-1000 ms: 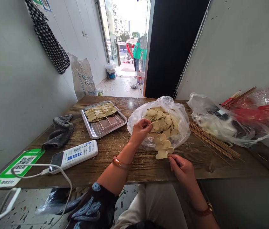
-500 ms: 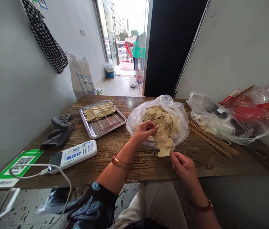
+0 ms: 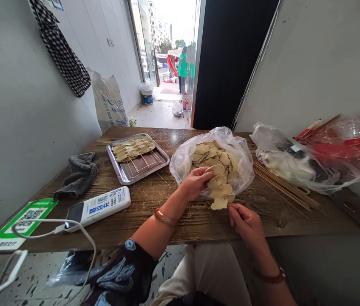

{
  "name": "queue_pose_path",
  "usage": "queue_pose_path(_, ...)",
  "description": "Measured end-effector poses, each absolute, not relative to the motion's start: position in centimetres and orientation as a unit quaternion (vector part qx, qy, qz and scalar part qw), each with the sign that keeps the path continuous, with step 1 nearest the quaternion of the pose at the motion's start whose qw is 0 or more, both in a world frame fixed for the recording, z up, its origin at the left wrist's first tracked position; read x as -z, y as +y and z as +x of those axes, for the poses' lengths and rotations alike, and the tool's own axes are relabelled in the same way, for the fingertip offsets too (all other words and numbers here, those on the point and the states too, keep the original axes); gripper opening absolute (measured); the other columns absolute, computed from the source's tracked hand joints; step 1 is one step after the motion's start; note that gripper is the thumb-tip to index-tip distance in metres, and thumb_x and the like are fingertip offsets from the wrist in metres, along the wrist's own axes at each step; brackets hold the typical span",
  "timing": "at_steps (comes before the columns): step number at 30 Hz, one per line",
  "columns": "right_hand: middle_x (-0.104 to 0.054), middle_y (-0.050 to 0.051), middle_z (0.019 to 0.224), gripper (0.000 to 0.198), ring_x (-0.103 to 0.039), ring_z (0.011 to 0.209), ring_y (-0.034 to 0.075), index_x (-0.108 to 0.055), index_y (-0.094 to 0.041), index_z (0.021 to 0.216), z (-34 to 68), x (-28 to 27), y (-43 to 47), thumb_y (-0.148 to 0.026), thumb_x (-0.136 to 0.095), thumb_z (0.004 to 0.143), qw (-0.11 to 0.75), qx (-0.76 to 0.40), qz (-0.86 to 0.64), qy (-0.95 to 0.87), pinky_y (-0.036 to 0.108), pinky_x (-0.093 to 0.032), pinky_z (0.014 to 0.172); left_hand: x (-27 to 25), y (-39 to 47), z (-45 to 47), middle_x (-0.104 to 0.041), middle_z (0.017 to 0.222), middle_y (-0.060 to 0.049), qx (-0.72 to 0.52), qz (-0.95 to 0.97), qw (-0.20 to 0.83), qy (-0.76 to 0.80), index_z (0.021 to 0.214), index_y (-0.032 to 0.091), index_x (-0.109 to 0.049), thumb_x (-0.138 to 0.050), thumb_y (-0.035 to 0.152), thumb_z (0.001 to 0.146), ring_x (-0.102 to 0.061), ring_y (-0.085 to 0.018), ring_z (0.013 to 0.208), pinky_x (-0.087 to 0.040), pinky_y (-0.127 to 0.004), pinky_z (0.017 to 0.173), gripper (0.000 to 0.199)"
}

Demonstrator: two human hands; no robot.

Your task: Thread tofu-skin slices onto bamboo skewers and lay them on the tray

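Observation:
My right hand [image 3: 245, 219] pinches the lower end of a thin skewer whose shaft is mostly hidden. Several pale yellow slices [image 3: 220, 190], which look like potato, are threaded along it and overlap one another. Fingers closed, my left hand [image 3: 197, 182] grips the slice [image 3: 217, 170] at the skewer's far end. Just behind is an open clear plastic bag [image 3: 180, 163] heaped with loose slices [image 3: 210, 153]. To the left, a metal tray [image 3: 124, 175] holds finished-looking skewers of slices [image 3: 132, 148], their bare sticks pointing toward me.
Bare bamboo skewers [image 3: 283, 187] lie right of the bag, beside another plastic bag [image 3: 304, 165] and red packaging [image 3: 355, 140]. At the left are a grey cloth [image 3: 79, 174], a white power bank [image 3: 106, 207] with a cable, and a green QR card [image 3: 26, 221] on the wooden table [image 3: 157, 212].
My left hand has shifted slightly toward me and right, its fingers now on the top slice of the skewer. My right hand stays in place.

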State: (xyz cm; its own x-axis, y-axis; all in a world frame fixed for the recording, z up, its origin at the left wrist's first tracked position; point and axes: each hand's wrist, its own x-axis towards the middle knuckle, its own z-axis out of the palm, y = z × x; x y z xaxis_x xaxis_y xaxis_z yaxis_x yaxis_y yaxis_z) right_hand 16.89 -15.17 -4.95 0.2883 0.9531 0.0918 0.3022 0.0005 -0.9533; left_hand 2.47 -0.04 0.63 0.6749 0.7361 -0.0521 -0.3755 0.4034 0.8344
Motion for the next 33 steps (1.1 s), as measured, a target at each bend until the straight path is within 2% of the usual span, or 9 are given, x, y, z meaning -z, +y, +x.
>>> queue_pose_path(4,-0.052,-0.003,0.055,0.035,-0.046,0.045,0.010,-0.070,-0.016,0.095,16.5,4.7,-15.0,-0.047,-0.055,0.087,0.483,-0.298,-0.645,-0.512,0.021,-0.035,0.043,-0.7,0.4,2.3,-0.063,0.074,-0.001,-0.385,0.405,0.797,0.228,0.087,0.014,-0.070,-0.087,0.036,0.052,-0.053,-0.007,0.061,-0.044,-0.020,0.058,0.045)
queue_pose_path(11,-0.051,-0.004,0.050,0.038,-0.050,0.048,0.012,-0.070,-0.014,0.098,16.2,4.5,-14.6,-0.045,-0.049,0.091,0.471,-0.254,-0.645,-0.545,0.023,-0.038,0.050,-0.6,0.7,2.2,-0.060,0.066,0.001,-0.398,0.405,0.786,0.243,0.077,0.012,-0.069,-0.085,0.042,0.055,-0.050,-0.006,0.054,-0.043,-0.020,0.053,0.040)
queue_pose_path(16,-0.050,-0.004,0.050,0.039,-0.050,0.049,0.013,-0.070,-0.014,0.101,16.4,4.9,-14.5,-0.045,-0.048,0.092,0.458,-0.242,-0.657,-0.548,0.024,-0.037,0.052,-0.5,0.3,2.3,-0.063,0.071,-0.001,-0.392,0.417,0.782,0.246,0.083,0.011,-0.071,-0.084,0.042,0.056,-0.054,-0.008,0.059,-0.046,-0.021,0.057,0.044)
queue_pose_path(22,-0.052,-0.004,0.051,0.036,-0.050,0.049,0.013,-0.072,-0.016,0.097,16.2,4.9,-14.5,-0.044,-0.050,0.090,0.464,-0.210,-0.669,-0.541,0.023,-0.037,0.051,-0.5,-0.1,2.5,-0.060,0.065,0.001,-0.385,0.417,0.784,0.253,0.084,0.010,-0.071,-0.084,0.041,0.056,-0.049,-0.006,0.053,-0.042,-0.019,0.050,0.043)
queue_pose_path(28,-0.053,-0.004,0.052,0.033,-0.051,0.049,0.012,-0.072,-0.017,0.098,16.0,4.9,-14.8,-0.042,-0.051,0.090,0.486,-0.191,-0.671,-0.526,0.023,-0.038,0.052,-0.4,0.3,2.6,-0.067,0.075,-0.004,-0.379,0.377,0.810,0.242,0.098,0.013,-0.068,-0.076,0.042,0.071,-0.058,-0.009,0.056,-0.046,-0.019,0.050,0.041)
queue_pose_path(31,-0.051,-0.005,0.050,0.033,-0.049,0.048,0.011,-0.072,-0.016,0.096,15.9,4.6,-14.8,-0.041,-0.052,0.089,0.507,-0.187,-0.670,-0.508,0.022,-0.038,0.051,-0.4,0.5,2.6,-0.070,0.079,-0.009,-0.334,0.358,0.839,0.237,0.101,0.012,-0.066,-0.066,0.048,0.080,-0.064,-0.013,0.062,-0.051,-0.022,0.056,0.042)
queue_pose_path(33,-0.050,-0.005,0.049,0.033,-0.047,0.047,0.011,-0.072,-0.015,0.095,15.6,4.1,-14.5,-0.042,-0.053,0.089,0.523,-0.192,-0.668,-0.493,0.022,-0.037,0.050,-0.3,0.4,2.7,-0.070,0.080,-0.010,-0.296,0.366,0.854,0.223,0.100,0.011,-0.067,-0.064,0.050,0.080,-0.064,-0.013,0.062,-0.052,-0.023,0.056,0.044)
